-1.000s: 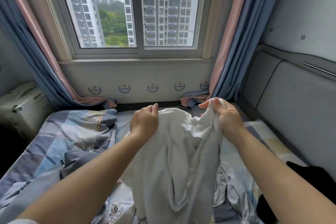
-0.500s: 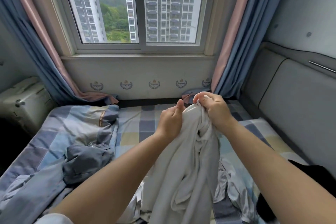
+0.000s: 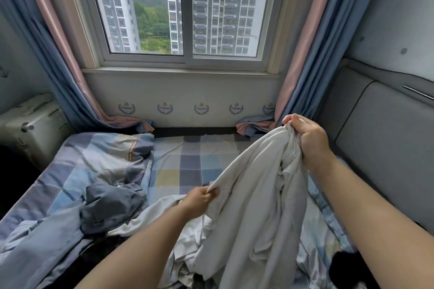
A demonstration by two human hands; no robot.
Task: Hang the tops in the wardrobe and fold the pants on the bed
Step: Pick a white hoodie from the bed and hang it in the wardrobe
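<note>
White garment [image 3: 256, 206] is held up over the bed [image 3: 187, 164], right of centre. Right hand [image 3: 307, 142] at 2 o'clock is clenched around its bunched top end; left hand [image 3: 199, 199], lower and near centre, pinches an edge of the fabric. Long axis runs from the right hand's grip down toward 6 o'clock — the upper edge between the hands slants from 2 o'clock down toward 8. Lower end drapes onto more pale clothing [image 3: 187, 241] on the bed.

Versus half a second ago: the left hand has dropped and moved away from the right one, which sits a bit higher and further right, so the cloth is now spread between them instead of bunched together.

Crumpled dark blue garment [image 3: 110, 206] lies at 9 o'clock on the checked duvet [image 3: 77, 171].
</note>
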